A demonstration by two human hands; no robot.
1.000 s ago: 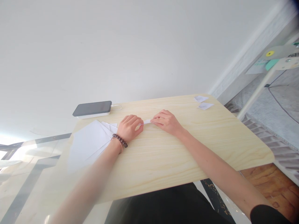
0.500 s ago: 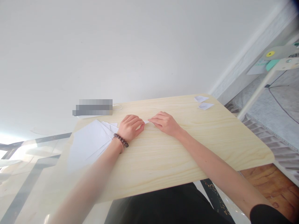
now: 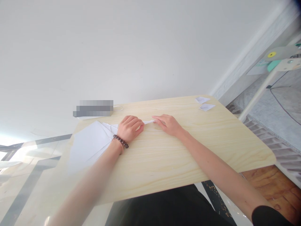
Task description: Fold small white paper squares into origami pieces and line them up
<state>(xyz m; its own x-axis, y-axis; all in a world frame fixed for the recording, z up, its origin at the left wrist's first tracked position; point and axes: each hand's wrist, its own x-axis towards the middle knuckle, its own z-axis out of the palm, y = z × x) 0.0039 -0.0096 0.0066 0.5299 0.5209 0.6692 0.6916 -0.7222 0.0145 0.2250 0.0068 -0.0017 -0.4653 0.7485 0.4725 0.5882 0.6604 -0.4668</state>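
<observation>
A small strip of folded white paper [image 3: 148, 121] spans the gap between my two hands over the table. My left hand [image 3: 130, 127], with a dark bead bracelet at the wrist, pinches the paper's left end between thumb and curled fingers. At the other end, my right hand [image 3: 168, 123] has its fingertips on the paper, the index finger stretched out above it and the thumb side below. Parts of the paper are hidden by the fingers.
Large white sheets [image 3: 88, 146] lie fanned on the left of the wooden table [image 3: 164, 166]. Two small folded papers [image 3: 207, 107] rest at the far right corner. A blurred-out object [image 3: 94, 109] stands at the back left against the wall.
My right hand has shifted slightly right and its fingers have spread a little. My left hand has moved slightly left, and more of the folded paper shows between them.
</observation>
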